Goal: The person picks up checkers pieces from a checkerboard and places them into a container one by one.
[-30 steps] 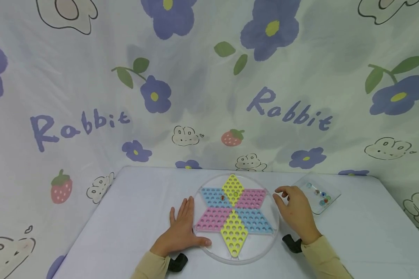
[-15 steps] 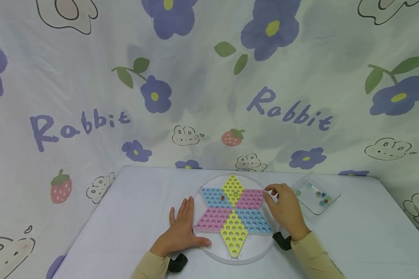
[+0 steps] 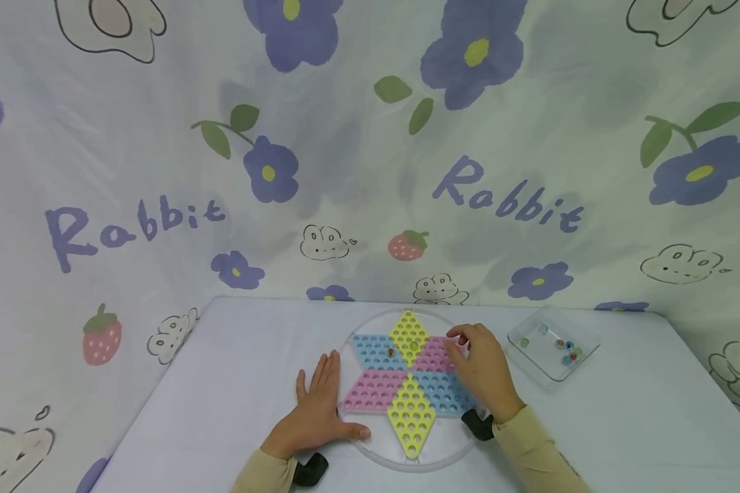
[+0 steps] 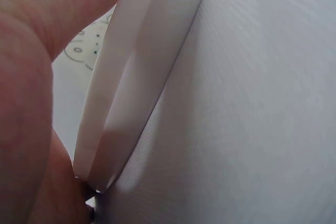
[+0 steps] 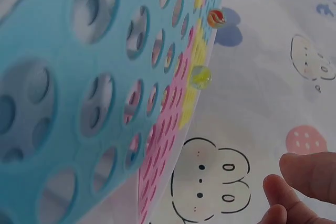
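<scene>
A round clear board with a star of yellow, pink and blue holed sections point(image 3: 412, 418) lies on the table. My left hand point(image 3: 311, 418) rests along its left rim, fingers straight and thumb over the near edge. In the left wrist view that hand touches the pale rim point(image 4: 121, 87). Two marbles sit on the board: a reddish one point(image 5: 216, 18) on blue, a yellow-green one point(image 5: 200, 77) on yellow. Above the right pink section is my right hand point(image 3: 486, 373), its fingers bent and thumb near the index finger. Whether a marble is between them is hidden.
A clear square tray point(image 3: 538, 365) with several glass marbles stands to the right of the board, beyond my right hand. A patterned cloth point(image 3: 370, 171) hangs behind the white table point(image 3: 234, 356).
My right hand has moved left from the tray's edge to over the pink section, uncovering a green marble in the tray. My left hand stays on the rim. The head view shifts slightly.
</scene>
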`<state>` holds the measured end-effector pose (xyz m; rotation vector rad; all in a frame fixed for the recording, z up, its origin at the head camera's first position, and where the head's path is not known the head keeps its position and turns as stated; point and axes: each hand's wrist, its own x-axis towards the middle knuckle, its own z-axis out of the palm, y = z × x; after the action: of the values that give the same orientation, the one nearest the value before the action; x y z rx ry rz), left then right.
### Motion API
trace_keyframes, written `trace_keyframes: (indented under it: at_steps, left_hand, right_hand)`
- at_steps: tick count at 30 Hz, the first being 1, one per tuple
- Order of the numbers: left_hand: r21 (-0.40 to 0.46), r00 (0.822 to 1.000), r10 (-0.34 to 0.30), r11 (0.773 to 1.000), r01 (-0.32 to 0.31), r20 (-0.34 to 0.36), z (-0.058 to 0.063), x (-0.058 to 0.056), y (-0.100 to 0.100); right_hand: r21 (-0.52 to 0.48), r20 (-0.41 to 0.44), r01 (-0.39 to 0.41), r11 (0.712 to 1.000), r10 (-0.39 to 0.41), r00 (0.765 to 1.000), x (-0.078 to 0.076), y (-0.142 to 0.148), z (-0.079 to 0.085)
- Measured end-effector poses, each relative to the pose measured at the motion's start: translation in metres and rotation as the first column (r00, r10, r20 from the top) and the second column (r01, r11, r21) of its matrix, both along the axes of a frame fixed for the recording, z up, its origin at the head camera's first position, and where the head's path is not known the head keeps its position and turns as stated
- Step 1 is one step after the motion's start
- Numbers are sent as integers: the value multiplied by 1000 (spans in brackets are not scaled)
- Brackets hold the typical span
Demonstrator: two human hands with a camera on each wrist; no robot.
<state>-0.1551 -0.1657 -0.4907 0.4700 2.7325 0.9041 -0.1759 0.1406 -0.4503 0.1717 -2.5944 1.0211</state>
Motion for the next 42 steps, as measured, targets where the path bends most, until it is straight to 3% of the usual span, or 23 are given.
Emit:
trace_keyframes:
  at_steps: [12,36,42]
  left_hand:
    - [11,1000,-2,1000,2,5,-3,7,-4]
    - [0,1000,-13,1000,13,-4,-5,1,-2]
    - [-7,1000,-14,1000,14,-7,-5,-1,-2]
  right_hand:
    - [-26,43,-15,1000,16,999,-1,-21,-3]
    - [6,83,-48,999,47,995,-15,-44,-5]
    - [-14,85,-88,996,89,992,-21,-45,-4]
